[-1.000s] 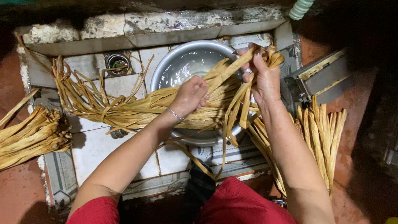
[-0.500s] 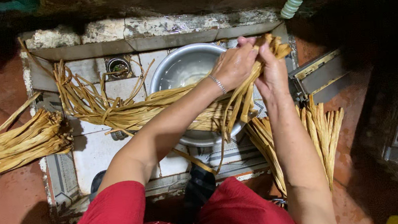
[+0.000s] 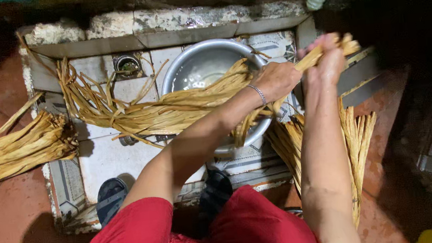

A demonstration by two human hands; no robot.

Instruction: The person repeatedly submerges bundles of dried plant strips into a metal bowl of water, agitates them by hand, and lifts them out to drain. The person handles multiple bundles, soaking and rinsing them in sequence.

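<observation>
Left hand [image 3: 277, 79]: closed around the long bundle of pale dried leaf strips [image 3: 173, 109], gripping near its right end.
Right hand [image 3: 325, 62]: fist clamped on the same bundle's tip, at about 2 o'clock in the frame.
Bundle: stretched across the tiled wash area [image 3: 104, 157], over the rim of the steel basin [image 3: 195, 66].
Basin: at 12 o'clock.
Other bundles: one [image 3: 15, 147] at 9 o'clock, another [image 3: 355, 135] at 4 o'clock.
Feet: dark sandals [image 3: 110, 196] at 6 o'clock.
</observation>
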